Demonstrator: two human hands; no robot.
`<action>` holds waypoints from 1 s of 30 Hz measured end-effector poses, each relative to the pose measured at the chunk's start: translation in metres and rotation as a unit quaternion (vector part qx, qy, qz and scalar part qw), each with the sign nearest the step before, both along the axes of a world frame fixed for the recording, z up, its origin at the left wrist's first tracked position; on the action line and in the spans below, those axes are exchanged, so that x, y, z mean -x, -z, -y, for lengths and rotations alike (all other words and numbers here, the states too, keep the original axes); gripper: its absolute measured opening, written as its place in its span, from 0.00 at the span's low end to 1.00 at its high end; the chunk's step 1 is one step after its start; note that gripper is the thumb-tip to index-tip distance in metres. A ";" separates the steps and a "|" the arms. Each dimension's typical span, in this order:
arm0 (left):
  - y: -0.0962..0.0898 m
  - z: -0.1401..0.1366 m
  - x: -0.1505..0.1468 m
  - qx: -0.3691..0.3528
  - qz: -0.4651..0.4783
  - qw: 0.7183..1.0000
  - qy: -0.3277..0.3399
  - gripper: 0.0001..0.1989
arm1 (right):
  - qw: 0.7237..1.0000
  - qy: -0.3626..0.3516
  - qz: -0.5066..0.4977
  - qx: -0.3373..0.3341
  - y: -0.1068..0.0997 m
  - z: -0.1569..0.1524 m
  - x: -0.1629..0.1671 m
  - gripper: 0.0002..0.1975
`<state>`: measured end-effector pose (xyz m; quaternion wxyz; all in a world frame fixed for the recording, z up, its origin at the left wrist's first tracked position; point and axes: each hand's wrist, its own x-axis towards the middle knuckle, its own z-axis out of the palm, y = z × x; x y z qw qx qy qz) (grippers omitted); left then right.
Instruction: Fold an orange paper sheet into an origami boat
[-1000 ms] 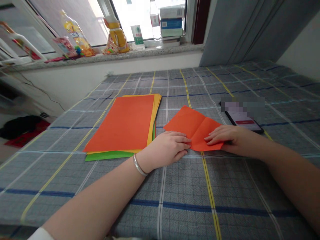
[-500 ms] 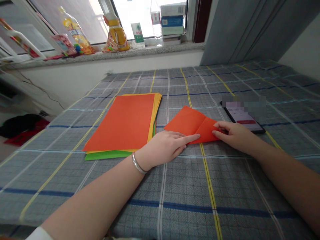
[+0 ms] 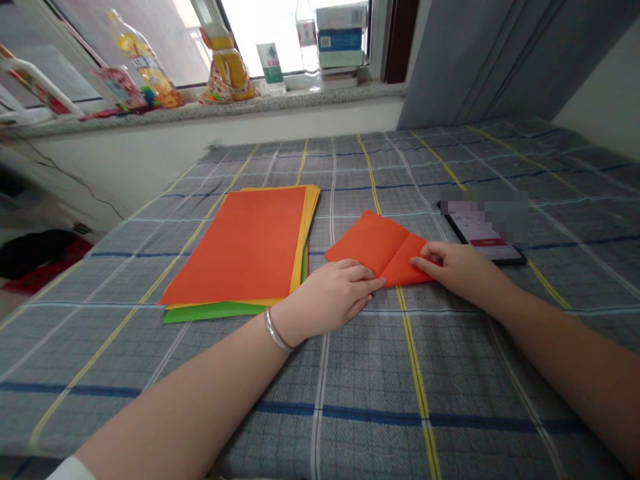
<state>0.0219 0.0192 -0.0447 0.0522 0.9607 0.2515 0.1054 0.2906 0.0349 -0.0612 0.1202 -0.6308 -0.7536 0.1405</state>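
Observation:
A folded orange sheet of paper (image 3: pixel 376 237) lies on the checked cloth, with a crease running slantwise across it. My left hand (image 3: pixel 345 291) rests on its near edge, fingers stretched out and the fingertips pressing by the lower end of the crease. At the sheet's right corner, my right hand (image 3: pixel 453 263) pinches the paper between thumb and fingers; that corner is partly hidden behind them. A silver bracelet (image 3: pixel 276 330) circles my left wrist.
Left of my hands is a stack of coloured paper (image 3: pixel 243 243), orange on top, with yellow and green edges below. A phone (image 3: pixel 487 240) lies beyond my right hand. Bottles (image 3: pixel 143 60) and boxes (image 3: pixel 341 40) stand on the windowsill (image 3: pixel 175 115) at the back.
My left index finger has drawn back from the crease toward the sheet's near edge. My right thumb has slid a little left on the paper. The view has shifted slightly.

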 end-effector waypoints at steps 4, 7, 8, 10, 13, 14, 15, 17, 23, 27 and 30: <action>-0.001 0.000 -0.001 0.008 -0.008 1.000 0.005 0.18 | 1.000 0.014 -0.001 -0.019 0.002 0.001 0.001 0.16; -0.002 0.001 -0.001 0.006 -0.010 1.000 0.006 0.18 | 1.000 0.021 -0.002 -0.023 0.002 0.001 0.002 0.16; -0.002 0.001 -0.001 0.006 -0.011 1.000 0.006 0.18 | 0.999 0.024 0.001 -0.022 0.001 0.001 0.002 0.16; -0.001 0.001 -0.002 0.004 -0.016 1.000 0.003 0.18 | 0.999 0.032 0.009 -0.018 0.000 0.001 0.003 0.16; -0.001 0.001 -0.002 -0.004 -0.019 1.000 0.004 0.18 | 0.999 0.042 0.021 -0.017 -0.001 0.000 0.005 0.16; -0.001 0.001 -0.002 -0.009 -0.020 1.000 0.005 0.18 | 0.999 0.043 0.024 -0.017 -0.002 0.000 0.006 0.17; -0.001 0.001 -0.002 -0.015 -0.020 1.000 0.006 0.18 | 0.999 0.043 0.026 -0.016 -0.002 0.000 0.007 0.17; 0.000 0.002 -0.002 -0.025 -0.024 0.999 0.006 0.18 | 0.999 0.043 0.028 -0.017 -0.003 0.000 0.008 0.17; -0.002 0.004 -0.003 -0.032 -0.050 0.998 -0.006 0.19 | 0.998 0.047 0.047 -0.012 -0.004 0.000 0.010 0.15; -0.006 0.003 0.000 -0.013 -0.055 0.998 -0.003 0.19 | 0.998 0.047 0.047 -0.014 -0.004 0.000 0.011 0.16; -0.008 0.002 0.005 0.012 -0.052 0.998 0.019 0.19 | 0.998 0.046 0.049 -0.013 -0.005 0.000 0.011 0.16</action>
